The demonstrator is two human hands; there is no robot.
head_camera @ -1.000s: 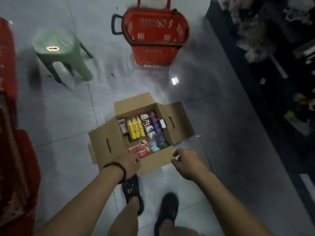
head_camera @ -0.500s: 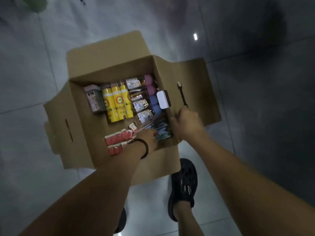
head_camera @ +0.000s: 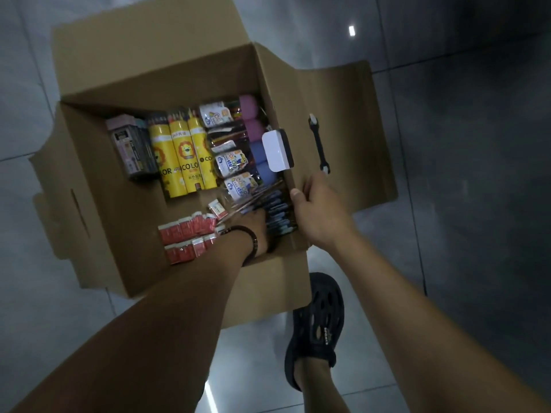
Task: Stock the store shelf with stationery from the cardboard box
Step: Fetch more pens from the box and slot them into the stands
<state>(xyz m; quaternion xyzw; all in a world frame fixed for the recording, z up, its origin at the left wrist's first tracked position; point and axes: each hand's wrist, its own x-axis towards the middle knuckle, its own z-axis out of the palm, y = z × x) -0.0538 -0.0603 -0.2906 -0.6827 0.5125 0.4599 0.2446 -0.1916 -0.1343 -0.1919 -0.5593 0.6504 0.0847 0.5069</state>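
Open brown cardboard box point(head_camera: 128, 222) on grey tiled floor point(head_camera: 447, 144), looks full (yellow pencil tubes point(head_camera: 182, 156), small red packets point(head_camera: 185, 236)). The right hand point(head_camera: 316, 210) grips its wall; the left hand point(head_camera: 258, 231) is among blue pens point(head_camera: 280, 216), grip unclear. Stocking seems barely begun.

I am working in dim, bluish light. A lamp's reflection is glinting as a small white square on the glossy floor tiles point(head_camera: 447, 120), and a paler sheen is spreading beside my sandal point(head_camera: 316, 317). Inside the cardboard box point(head_camera: 143, 55) labels are reading fairly sharp. The right-hand floor is sinking into shadow, and my view's lower corners are stretching and softening.
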